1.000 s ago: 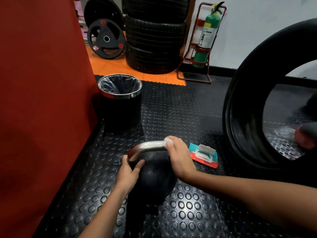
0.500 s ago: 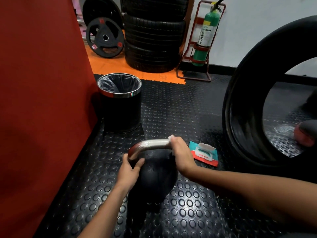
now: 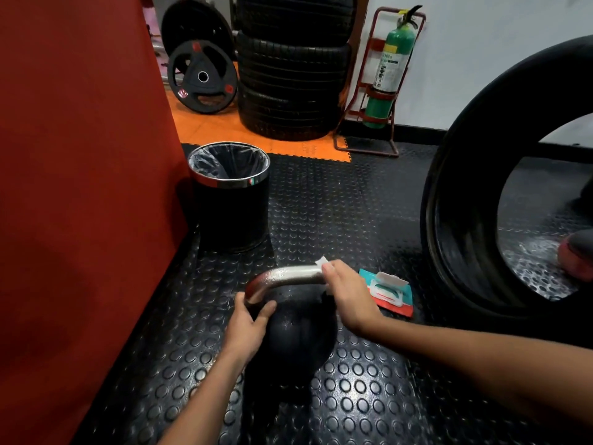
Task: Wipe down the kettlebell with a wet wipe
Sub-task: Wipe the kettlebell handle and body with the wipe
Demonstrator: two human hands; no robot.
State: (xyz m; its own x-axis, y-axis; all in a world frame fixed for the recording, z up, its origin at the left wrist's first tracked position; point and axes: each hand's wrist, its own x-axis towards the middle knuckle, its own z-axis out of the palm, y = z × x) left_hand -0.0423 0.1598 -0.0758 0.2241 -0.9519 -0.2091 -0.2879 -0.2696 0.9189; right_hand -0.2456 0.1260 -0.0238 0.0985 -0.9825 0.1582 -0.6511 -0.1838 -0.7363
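Hands working the kettlebell handle at lower centre of the frame.
Right hand (image 3: pixel 348 295) is gripping a wet wipe (image 3: pixel 322 261) around the steel handle (image 3: pixel 285 276); left hand (image 3: pixel 248 326) is bracing the kettlebell (image 3: pixel 303 329) at the handle's base. It is probably heavy and rigid, the wet handle slippery. Wipes pack (image 3: pixel 388 292) is lying just right, bin (image 3: pixel 229 194) above, tyre (image 3: pixel 455 200) right, leaving floor (image 3: pixel 369 396) room in front.

Head-worn wide-angle view, looking forward and down.
It sits close above the kettlebell (image 3: pixel 298 329) and both forearms on the studded floor mat (image 3: pixel 353 220), reaching back to the stacked tyres (image 3: pixel 293 69).
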